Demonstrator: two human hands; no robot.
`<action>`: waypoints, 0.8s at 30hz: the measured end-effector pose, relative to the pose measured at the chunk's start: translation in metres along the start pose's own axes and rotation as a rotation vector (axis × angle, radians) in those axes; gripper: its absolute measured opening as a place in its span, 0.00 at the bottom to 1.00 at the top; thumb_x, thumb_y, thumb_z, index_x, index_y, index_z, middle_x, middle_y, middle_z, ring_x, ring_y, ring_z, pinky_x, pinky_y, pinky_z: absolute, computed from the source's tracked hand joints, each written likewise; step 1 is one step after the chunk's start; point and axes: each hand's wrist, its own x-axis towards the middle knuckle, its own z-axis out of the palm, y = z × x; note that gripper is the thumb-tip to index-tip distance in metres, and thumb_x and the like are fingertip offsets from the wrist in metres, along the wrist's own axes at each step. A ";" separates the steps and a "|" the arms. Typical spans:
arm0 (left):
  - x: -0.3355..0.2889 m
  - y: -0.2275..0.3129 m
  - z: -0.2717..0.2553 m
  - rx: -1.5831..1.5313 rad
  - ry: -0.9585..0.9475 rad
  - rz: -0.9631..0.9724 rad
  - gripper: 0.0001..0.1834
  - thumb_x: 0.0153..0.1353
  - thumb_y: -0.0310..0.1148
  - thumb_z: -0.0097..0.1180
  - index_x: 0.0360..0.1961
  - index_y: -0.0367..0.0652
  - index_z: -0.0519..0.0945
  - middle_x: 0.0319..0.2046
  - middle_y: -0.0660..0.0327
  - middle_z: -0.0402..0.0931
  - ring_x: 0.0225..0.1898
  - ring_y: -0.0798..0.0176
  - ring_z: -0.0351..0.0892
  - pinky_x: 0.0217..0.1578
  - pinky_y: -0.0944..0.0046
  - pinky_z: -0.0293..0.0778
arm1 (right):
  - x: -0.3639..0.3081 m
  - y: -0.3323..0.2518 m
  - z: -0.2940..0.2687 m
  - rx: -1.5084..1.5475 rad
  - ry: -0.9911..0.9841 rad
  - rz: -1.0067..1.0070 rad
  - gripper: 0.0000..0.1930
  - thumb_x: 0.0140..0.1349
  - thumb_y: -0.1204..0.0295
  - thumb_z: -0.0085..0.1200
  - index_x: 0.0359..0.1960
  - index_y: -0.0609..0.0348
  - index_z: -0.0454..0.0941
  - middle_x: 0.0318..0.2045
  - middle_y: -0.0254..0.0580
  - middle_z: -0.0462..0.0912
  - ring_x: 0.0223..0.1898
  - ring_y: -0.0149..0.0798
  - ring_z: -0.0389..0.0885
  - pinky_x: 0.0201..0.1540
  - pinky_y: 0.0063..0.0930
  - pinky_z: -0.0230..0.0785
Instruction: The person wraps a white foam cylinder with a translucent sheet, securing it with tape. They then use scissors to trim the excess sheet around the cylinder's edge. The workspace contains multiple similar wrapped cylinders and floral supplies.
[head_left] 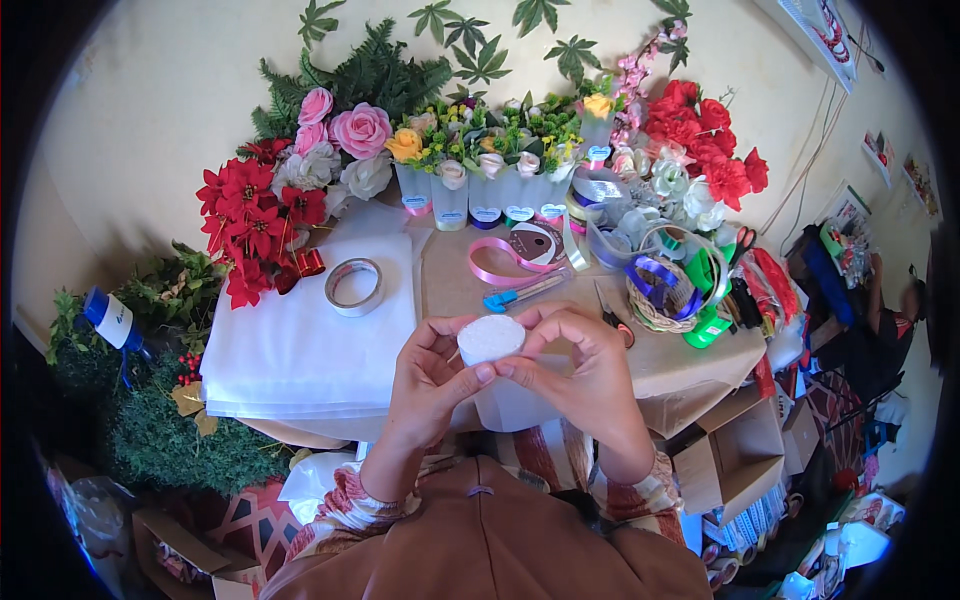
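A short white round block, apparently foam, is held up over the table's front edge. My left hand pinches its left side, thumb at the lower edge. From the other side my right hand grips it, the two thumbs almost meeting in front. Below my hands lies a translucent whitish piece, partly hidden by them. Just beyond the block rests a blue utility knife, with a pair of scissors to the right of my right hand.
White sheets carry a tape roll on the left. Pink ribbon lies farther back. Flower-filled translucent holders line the wall. A wicker basket with ribbon rolls stands right. Cardboard boxes sit below the table.
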 end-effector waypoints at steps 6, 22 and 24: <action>0.000 -0.004 -0.002 0.017 0.013 0.081 0.25 0.50 0.23 0.63 0.49 0.36 0.66 0.48 0.53 0.71 0.51 0.62 0.71 0.54 0.62 0.67 | -0.002 0.000 -0.001 0.111 -0.026 0.016 0.08 0.46 0.77 0.66 0.25 0.61 0.77 0.37 0.45 0.79 0.41 0.35 0.78 0.46 0.28 0.66; 0.000 -0.004 -0.002 -0.030 0.011 0.082 0.29 0.46 0.21 0.65 0.49 0.35 0.66 0.47 0.54 0.72 0.50 0.63 0.72 0.53 0.62 0.67 | -0.001 0.002 -0.001 0.183 -0.079 0.084 0.07 0.48 0.80 0.64 0.28 0.61 0.77 0.43 0.45 0.76 0.48 0.35 0.73 0.51 0.27 0.62; 0.001 -0.003 -0.004 -0.087 0.009 0.061 0.28 0.46 0.21 0.64 0.49 0.35 0.66 0.46 0.54 0.72 0.49 0.62 0.73 0.53 0.61 0.68 | -0.001 0.001 -0.003 0.210 -0.084 0.094 0.07 0.49 0.81 0.63 0.28 0.61 0.77 0.43 0.46 0.76 0.48 0.35 0.73 0.51 0.28 0.62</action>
